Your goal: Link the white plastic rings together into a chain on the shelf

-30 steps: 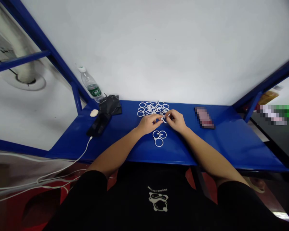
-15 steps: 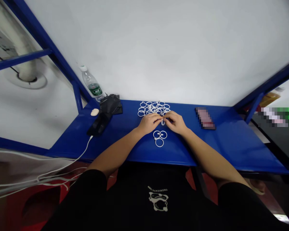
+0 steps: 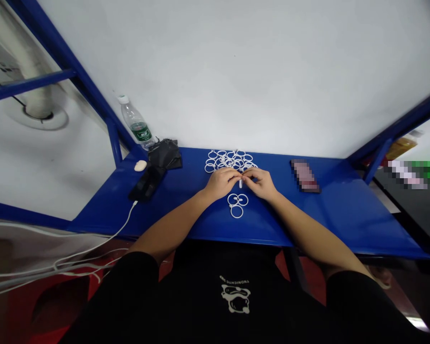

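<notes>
My left hand (image 3: 222, 182) and my right hand (image 3: 260, 182) meet fingertip to fingertip above the blue table (image 3: 200, 224). Between them they pinch a small white ring (image 3: 241, 183), seen nearly edge-on, its upper part hidden by the fingers. Just beyond my hands lies a pile of white rings with small tabs (image 3: 229, 161). Nearer to me, a group of three white rings (image 3: 237, 211) rests flat on the table, touching one another.
To the left are a plastic bottle (image 3: 138, 125), a crumpled black bag (image 3: 165, 154), a black case (image 3: 146, 185) with a white cable (image 3: 129, 217), and a pale rounded object (image 3: 140, 166). A phone (image 3: 306, 176) lies at right. A white wall (image 3: 236, 95) rises behind.
The ring between my fingers has turned to a more edge-on angle and hangs slightly lower. Both hands stay nearly in place; the rings on the table have not moved.
</notes>
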A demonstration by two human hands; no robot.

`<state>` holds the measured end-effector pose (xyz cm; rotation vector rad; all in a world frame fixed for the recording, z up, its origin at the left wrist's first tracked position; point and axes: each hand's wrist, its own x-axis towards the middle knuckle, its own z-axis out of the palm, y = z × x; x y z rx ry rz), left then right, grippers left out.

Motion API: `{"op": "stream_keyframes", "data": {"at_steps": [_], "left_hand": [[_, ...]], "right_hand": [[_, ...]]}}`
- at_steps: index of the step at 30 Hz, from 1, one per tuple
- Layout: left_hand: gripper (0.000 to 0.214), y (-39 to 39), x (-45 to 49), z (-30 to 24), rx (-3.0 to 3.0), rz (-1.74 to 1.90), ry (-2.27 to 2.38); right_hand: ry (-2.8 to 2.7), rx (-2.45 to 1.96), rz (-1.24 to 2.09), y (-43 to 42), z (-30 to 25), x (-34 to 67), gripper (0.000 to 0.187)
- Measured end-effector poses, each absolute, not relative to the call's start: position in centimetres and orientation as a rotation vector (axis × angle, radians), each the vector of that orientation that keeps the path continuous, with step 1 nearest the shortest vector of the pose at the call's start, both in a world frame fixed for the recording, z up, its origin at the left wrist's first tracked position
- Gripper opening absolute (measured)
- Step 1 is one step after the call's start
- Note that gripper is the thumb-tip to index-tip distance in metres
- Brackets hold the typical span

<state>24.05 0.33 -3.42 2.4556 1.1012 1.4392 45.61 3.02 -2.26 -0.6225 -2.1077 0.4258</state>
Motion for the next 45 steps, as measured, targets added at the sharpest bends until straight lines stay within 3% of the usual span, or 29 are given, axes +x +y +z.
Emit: {"op": "stream_keyframes", "data": {"at_steps": [11,17,25,32,37,45], "left_hand": [[0.007,0.5,23.9,-4.1,2.403,1.026,1.094],[0.025,-0.3,24.1,-3.8,2.456,0.846,0.988],[0.012,0.1,24.3,-4.0,2.457,0.997,1.125],[0.040,0.7,23.7,-3.8,2.266,1.328,1.397],[0.020,0.8,23.6,-4.0,2.356,1.368,1.276],[0.017,1.2,23.8,-4.6,2.435,1.433,1.169]], "right_hand": [[-2.167,-0.837,0.334,5.4,-3.1,47.3,0.020],[-2.299,-1.086,0.304,7.0,-5.1,47.8,0.026],[-2.223,-0.886,0.292,6.5,-4.5,47.3,0.022],[-2.185,-0.651,0.261,4.0,-2.8,46.3,0.022],[-2.196,-0.616,0.242,3.7,-2.7,46.1,0.019],[-2.186,-0.734,0.444,4.1,-3.5,46.3,0.019]]}}
